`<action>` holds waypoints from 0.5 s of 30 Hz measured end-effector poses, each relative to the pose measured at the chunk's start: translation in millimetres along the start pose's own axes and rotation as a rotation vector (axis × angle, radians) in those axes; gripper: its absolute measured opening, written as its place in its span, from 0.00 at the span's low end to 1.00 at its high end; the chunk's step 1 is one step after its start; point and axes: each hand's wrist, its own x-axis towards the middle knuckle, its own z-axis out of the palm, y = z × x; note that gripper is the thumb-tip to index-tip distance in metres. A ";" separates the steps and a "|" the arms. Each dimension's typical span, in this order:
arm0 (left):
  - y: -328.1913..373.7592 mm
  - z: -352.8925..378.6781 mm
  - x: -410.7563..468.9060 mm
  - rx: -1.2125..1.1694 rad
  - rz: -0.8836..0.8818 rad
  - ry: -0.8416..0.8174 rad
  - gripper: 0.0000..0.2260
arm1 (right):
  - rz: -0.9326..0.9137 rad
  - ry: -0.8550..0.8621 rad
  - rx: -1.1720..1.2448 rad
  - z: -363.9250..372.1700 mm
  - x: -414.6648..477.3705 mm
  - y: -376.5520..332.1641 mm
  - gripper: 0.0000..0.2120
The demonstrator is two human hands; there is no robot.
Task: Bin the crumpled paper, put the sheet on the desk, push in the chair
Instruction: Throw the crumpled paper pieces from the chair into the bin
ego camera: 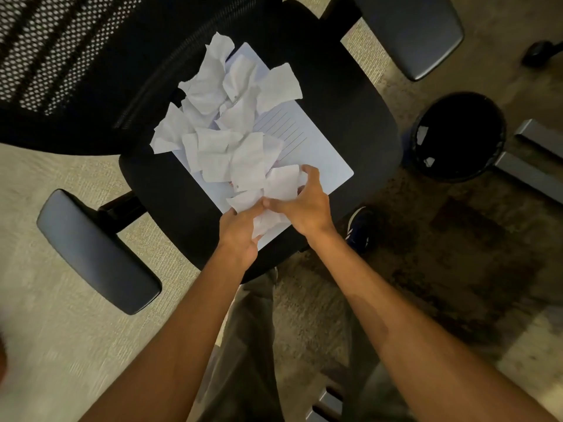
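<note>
Both hands are gathering crumpled paper off the chair seat; the left hand pinches a wad at the near edge of the pile, and the right hand curls over another wad just beside it, so both are closed on paper rather than spread. The loose pieces lie heaped on a flat lined sheet, which rests on the seat; the bin stands on the floor to the right of the chair, with a few scraps in it. To do this step well, I judge it best to bunch the near wads into one firm handful; lift straight up so the sheet beneath is not dragged or creased; then swing right over the bin's mouth before letting go, since light paper drifts.
</note>
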 end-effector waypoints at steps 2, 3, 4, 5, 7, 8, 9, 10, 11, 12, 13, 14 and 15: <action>-1.2 -1.4 -5.8 -0.026 -0.040 -0.002 0.25 | 0.022 -0.029 0.054 -3.1 -2.9 -2.8 0.42; -1.7 -1.8 -8.8 -0.041 -0.055 -0.006 0.24 | 0.042 -0.046 0.083 -4.3 -4.0 -3.9 0.39; -2.4 -1.5 -11.4 -0.055 -0.062 -0.010 0.24 | 0.067 -0.065 0.116 -5.4 -5.0 -5.0 0.35; -3.0 -1.2 -14.0 -0.067 -0.063 -0.014 0.24 | 0.089 -0.081 0.146 -7.0 -6.4 -6.3 0.31; -3.3 1.3 -20.5 -0.088 -0.062 -0.019 0.24 | 0.112 -0.088 0.172 -11.9 -9.2 -7.0 0.25; -3.5 2.9 -23.9 -0.097 -0.064 -0.021 0.24 | 0.114 -0.084 0.176 -14.7 -10.4 -6.3 0.24; -3.9 4.6 -27.6 -0.105 -0.071 -0.024 0.24 | 0.116 -0.079 0.180 -17.8 -12.1 -5.7 0.24; -4.0 6.8 -30.8 -0.118 -0.078 -0.028 0.23 | 0.119 -0.072 0.184 -21.3 -13.8 -5.4 0.24; -4.1 9.1 -34.0 -0.135 -0.086 -0.028 0.23 | 0.120 -0.066 0.187 -25.0 -15.6 -5.0 0.23; -4.3 11.8 -36.7 -0.151 -0.093 -0.028 0.22 | 0.117 -0.060 0.184 -28.2 -17.2 -4.5 0.23; -4.3 15.0 -39.5 -0.158 -0.102 -0.028 0.22 | 0.111 -0.054 0.175 -31.5 -18.7 -4.2 0.22; -4.3 18.5 -42.0 -0.165 -0.114 -0.028 0.21 | 0.104 -0.048 0.165 -34.9 -19.9 -4.2 0.21; -3.3 22.1 -44.6 -0.176 -0.129 -0.024 0.20 | 0.099 -0.043 0.161 -38.5 -20.9 -4.6 0.21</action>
